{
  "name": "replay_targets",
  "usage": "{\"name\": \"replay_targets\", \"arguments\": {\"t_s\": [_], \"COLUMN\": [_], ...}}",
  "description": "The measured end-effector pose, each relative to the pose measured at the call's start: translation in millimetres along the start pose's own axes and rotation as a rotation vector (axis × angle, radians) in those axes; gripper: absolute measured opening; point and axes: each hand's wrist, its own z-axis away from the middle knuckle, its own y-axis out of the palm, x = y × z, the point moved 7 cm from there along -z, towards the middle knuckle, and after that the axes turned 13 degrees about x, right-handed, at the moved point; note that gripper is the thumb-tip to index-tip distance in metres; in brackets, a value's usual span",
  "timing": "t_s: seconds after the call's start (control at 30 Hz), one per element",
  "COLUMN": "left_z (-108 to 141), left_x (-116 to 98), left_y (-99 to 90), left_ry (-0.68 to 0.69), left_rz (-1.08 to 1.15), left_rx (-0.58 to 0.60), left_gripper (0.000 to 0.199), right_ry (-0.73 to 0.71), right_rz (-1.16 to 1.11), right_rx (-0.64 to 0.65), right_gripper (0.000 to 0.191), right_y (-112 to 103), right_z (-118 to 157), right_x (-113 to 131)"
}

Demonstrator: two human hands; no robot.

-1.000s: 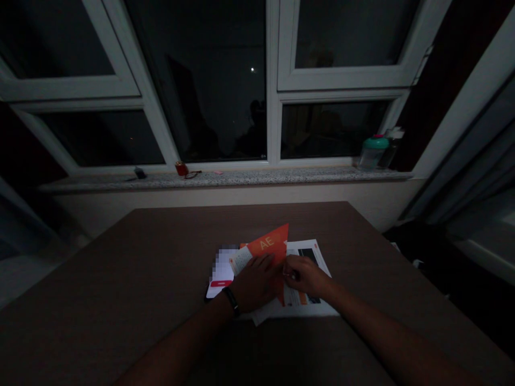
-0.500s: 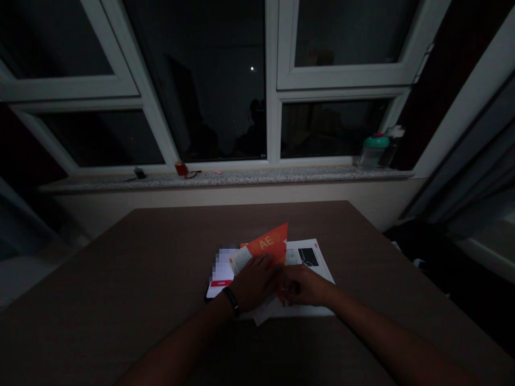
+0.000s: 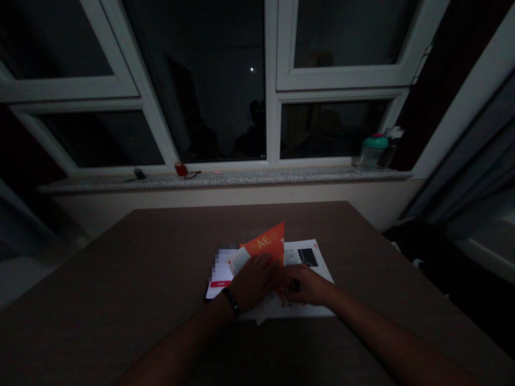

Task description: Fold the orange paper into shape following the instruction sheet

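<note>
An orange and white printed sheet (image 3: 266, 242), with the letters "AE" on it, is folded over at a slant on the table. My left hand (image 3: 252, 281), a black band at its wrist, lies on the folded part with fingers stretched out. Against it on the right, my right hand (image 3: 308, 284) is closed with fingertips bent onto the sheet's folded edge; the exact grip is in shadow. Under both hands is a white printed page (image 3: 319, 260) with a dark picture. Left of my left hand lies a phone (image 3: 219, 292) with a lit, partly blurred screen.
The brown table (image 3: 169, 241) reaches toward a stone windowsill (image 3: 249, 177). On the sill stand a green-lidded bottle (image 3: 374, 147) with a clear one behind it, a small red jar (image 3: 181, 169) and a small dark object (image 3: 139, 172). Dark curtains hang at both sides.
The folded sheet's top corner has shifted slightly left. Its lower white corner under my hands has also moved a little. Both hands keep nearly the same places.
</note>
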Motion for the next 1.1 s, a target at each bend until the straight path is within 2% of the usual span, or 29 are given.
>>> {"name": "replay_targets", "arguments": {"t_s": [0.1,0.27,0.4,0.6,1.1], "left_z": [-0.2,-0.6,0.0,-0.1,-0.5], "left_x": [1.4,3.5,3.8,8.3,9.2], "left_y": [-0.1,1.7,3.7,7.1,-4.5], "left_ry": [0.0,-0.019,-0.01,-0.034,-0.104], "left_rz": [0.003,0.003,-0.006,-0.043,-0.052], "left_rx": [0.005,0.019,0.006,0.008,0.029], "left_gripper": [0.037,0.037,0.038,0.039,0.036], "right_ry": [-0.053,-0.092,0.023,0.17,0.268], "right_rz": [0.01,0.199,0.309,0.315,0.219], "right_rx": [0.035,0.011,-0.099,-0.241,-0.304], "right_gripper": [0.013,0.011,0.012,0.008,0.008], "right_y": [0.9,-6.6,-23.8,-42.0,-47.9], "right_z": [0.1,1.5,5.5,13.1,19.2], "right_x": [5.1,7.9,1.5,-9.7,-25.3]}}
